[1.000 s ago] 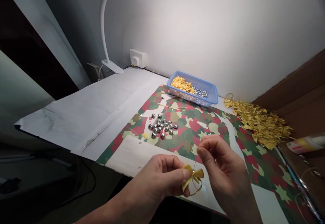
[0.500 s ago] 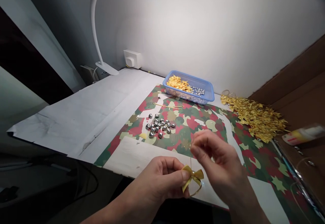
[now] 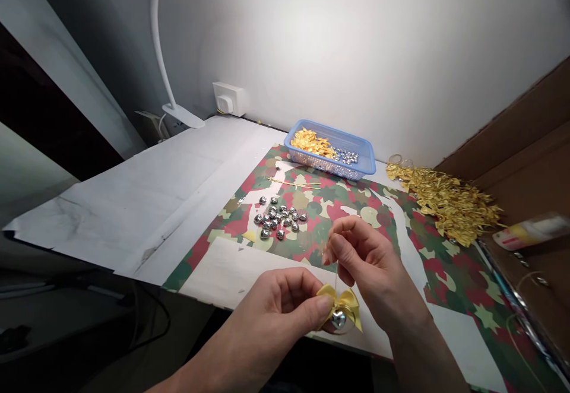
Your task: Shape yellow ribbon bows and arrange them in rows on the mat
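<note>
One yellow ribbon bow (image 3: pixel 348 303) with silver bell (image 3: pixel 339 320), pinched in our left hand (image 3: pixel 289 310); thread (image 3: pixel 336 277), pinched in our right hand (image 3: pixel 369 268).

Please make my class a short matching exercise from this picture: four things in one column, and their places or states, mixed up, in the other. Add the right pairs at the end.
Column one
1. Left hand
2. Loose silver bells
3. Blue basket
4. White lamp

Column two
A. Perforated sides, with gold-coloured pieces inside
B. Curved neck running up to the picture's top edge
C. Pinching a gold bow between thumb and fingers
D. Grouped on the camouflage-patterned sheet

Right pairs: 1-C, 2-D, 3-A, 4-B
</note>
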A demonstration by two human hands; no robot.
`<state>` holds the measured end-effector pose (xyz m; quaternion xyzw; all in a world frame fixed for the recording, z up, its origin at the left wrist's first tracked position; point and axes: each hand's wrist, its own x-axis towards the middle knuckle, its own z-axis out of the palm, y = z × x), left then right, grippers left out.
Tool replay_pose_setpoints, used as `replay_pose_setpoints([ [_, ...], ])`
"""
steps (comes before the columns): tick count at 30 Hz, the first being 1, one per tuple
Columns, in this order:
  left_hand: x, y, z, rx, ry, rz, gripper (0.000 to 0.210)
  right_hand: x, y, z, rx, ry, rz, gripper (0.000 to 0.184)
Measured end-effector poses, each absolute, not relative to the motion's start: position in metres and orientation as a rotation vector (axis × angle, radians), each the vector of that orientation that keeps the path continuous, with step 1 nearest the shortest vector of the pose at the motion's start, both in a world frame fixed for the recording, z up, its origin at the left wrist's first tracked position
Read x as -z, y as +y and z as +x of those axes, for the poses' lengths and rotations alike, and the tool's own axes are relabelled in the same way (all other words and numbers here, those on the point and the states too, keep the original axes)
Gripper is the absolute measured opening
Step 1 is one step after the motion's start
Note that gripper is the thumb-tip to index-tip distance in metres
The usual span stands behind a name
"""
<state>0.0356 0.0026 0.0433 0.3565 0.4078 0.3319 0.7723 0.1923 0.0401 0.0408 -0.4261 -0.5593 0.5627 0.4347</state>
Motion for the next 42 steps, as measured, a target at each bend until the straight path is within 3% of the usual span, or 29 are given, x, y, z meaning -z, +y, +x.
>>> replay_pose_setpoints([
  [16,-0.044,0.002,0.034,-0.707,0.963,0.973,0.017,-0.029,0.043,0.192,-1.125,-1.308,-1.240,0.016],
  [24,-0.042,0.003,0.034,-0.727,0.972,0.959,0.017,-0.030,0.029,0.201,-1.201,-1.045,-1.101,0.013],
  [35,-0.034,0.002,0.040,-0.815,0.936,1.091,0.003,-0.041,0.019,0.195,-1.404,-1.152,-0.913,0.009],
  [42,-0.032,0.001,0.038,-0.765,1.059,1.203,0.012,-0.022,0.034,0.200,-1.483,-0.876,-0.870,0.008],
])
